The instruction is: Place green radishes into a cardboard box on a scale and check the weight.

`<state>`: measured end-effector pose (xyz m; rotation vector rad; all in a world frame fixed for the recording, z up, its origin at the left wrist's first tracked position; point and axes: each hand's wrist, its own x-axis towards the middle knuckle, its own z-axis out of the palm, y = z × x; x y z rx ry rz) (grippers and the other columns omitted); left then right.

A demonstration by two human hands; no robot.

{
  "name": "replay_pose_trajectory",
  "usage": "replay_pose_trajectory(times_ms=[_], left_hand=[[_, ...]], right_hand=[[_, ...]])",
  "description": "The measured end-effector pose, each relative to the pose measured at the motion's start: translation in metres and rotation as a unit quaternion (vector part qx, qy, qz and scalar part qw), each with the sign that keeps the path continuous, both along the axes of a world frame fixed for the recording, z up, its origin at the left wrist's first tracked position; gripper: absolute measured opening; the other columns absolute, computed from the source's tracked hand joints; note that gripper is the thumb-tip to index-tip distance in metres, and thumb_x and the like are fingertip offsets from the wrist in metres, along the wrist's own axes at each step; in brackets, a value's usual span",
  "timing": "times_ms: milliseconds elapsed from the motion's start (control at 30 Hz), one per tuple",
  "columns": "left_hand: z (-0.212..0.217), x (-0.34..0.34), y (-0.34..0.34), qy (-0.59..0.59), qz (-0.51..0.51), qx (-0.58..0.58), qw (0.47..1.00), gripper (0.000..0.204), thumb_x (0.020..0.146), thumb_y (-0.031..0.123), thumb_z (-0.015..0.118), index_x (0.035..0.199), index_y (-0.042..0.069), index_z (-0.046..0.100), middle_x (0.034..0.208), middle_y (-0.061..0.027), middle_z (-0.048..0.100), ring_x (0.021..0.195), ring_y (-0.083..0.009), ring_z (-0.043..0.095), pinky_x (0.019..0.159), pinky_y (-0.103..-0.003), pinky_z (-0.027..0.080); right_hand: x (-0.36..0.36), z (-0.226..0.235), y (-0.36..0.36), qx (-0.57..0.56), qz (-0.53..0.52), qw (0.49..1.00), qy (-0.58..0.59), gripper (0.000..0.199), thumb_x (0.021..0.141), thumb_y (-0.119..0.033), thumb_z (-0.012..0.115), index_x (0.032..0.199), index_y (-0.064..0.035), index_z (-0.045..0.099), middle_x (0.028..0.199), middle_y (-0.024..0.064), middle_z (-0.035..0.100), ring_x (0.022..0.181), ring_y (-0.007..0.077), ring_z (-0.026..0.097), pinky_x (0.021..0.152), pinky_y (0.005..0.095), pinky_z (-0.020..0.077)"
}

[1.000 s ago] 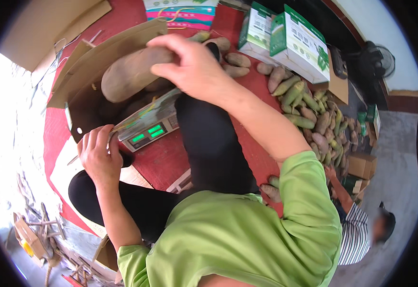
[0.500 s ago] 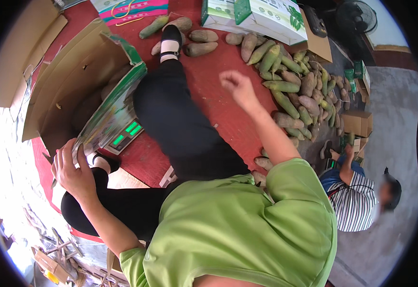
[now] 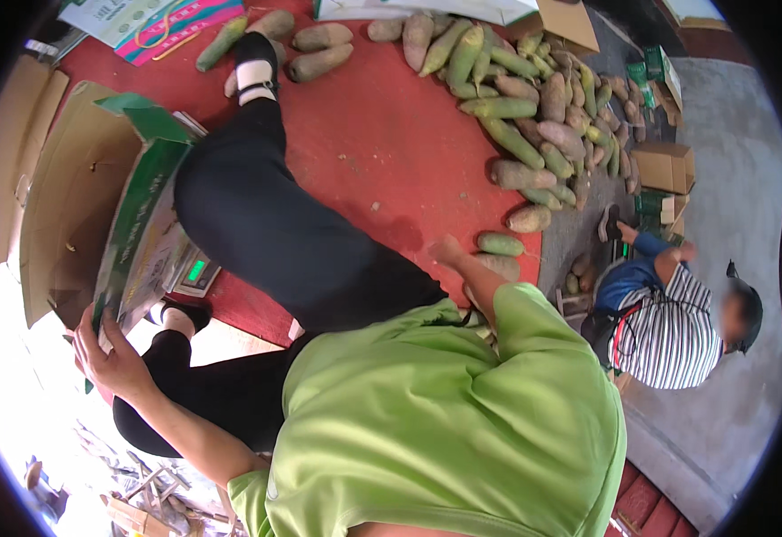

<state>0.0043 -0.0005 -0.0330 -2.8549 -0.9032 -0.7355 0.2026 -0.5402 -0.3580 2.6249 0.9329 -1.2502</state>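
Observation:
My left hand [image 3: 109, 358] is closed on the near edge of a green-and-white printed flap of an open cardboard box [image 3: 78, 192]. The inside of the box is dark, and I cannot make out what lies in it. Beside it stands a scale with a lit green display [image 3: 196, 270], partly hidden by the flap. My right hand [image 3: 447, 251] is low beside my thigh, blurred, its fingers not clear. Closest to it are a green radish-like root [image 3: 500, 243] and a paler root [image 3: 498, 266] on the red floor covering [image 3: 364, 170].
A big heap of green and purplish roots [image 3: 552, 116] lies at the right. Several more lie by my foot [image 3: 255, 67]. A colourful bag [image 3: 154, 27] is at the far left. Cardboard boxes [image 3: 664, 167] and a person in a striped shirt [image 3: 664, 331] are further right.
My right hand has dropped from above the red floor toward my thigh. The view has shifted, and the box flap in my left hand stands steeper. The other person has shifted position.

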Motion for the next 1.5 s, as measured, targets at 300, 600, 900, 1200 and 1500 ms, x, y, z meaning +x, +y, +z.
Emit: replay_pose_trajectory(times_ms=[300,600,900,1200,1500], left_hand=[[0.001,-0.008,-0.001,-0.007,0.019,0.003,1.000,0.018,0.086,0.019,0.065,0.098,0.006,0.066,0.085,-0.0060,0.068,0.079,-0.0225,0.063,0.076,-0.035,0.044],[0.001,-0.012,-0.001,-0.021,-0.001,0.007,1.000,0.014,0.088,0.013,0.063,0.095,0.001,0.065,0.083,-0.0102,0.067,0.074,-0.0240,0.062,0.070,-0.036,0.046],[-0.007,-0.014,-0.001,-0.016,0.034,0.006,0.999,0.019,0.087,0.015,0.064,0.099,0.001,0.065,0.088,-0.0118,0.066,0.082,-0.0273,0.060,0.080,-0.037,0.044],[0.000,-0.015,-0.009,0.012,0.050,0.016,0.999,0.018,0.087,0.015,0.061,0.100,0.002,0.063,0.094,-0.0099,0.065,0.089,-0.0277,0.059,0.086,-0.037,0.041],[0.007,-0.009,-0.010,0.022,0.068,-0.003,0.997,0.019,0.088,0.019,0.061,0.100,0.005,0.062,0.096,-0.0078,0.065,0.093,-0.0249,0.059,0.088,-0.035,0.038]], right_hand=[[-0.028,0.018,-0.112,-0.061,-0.245,0.965,-0.071,0.016,0.076,-0.022,0.060,0.084,-0.0104,0.069,0.098,0.0144,0.067,0.091,0.0302,0.065,0.078,0.0389,0.0516],[-0.007,0.057,-0.130,-0.221,-0.303,0.921,-0.103,0.029,0.079,-0.019,0.060,0.107,-0.0156,0.063,0.114,0.0118,0.062,0.108,0.0309,0.058,0.087,0.0432,0.0489],[0.026,0.051,-0.096,-0.195,-0.043,0.968,-0.154,0.043,0.086,-0.021,0.053,0.128,-0.0183,0.049,0.137,0.0037,0.043,0.124,0.0242,0.043,0.092,0.0461,0.0419],[0.026,0.041,-0.096,-0.246,0.041,0.966,-0.065,0.041,0.086,-0.023,0.053,0.127,-0.0179,0.050,0.130,0.0009,0.047,0.122,0.0215,0.044,0.090,0.0444,0.0428],[0.025,0.024,-0.125,-0.220,0.089,0.965,-0.109,0.025,0.088,-0.020,0.047,0.110,-0.0144,0.058,0.115,0.0042,0.059,0.114,0.0227,0.051,0.088,0.0411,0.0419]])
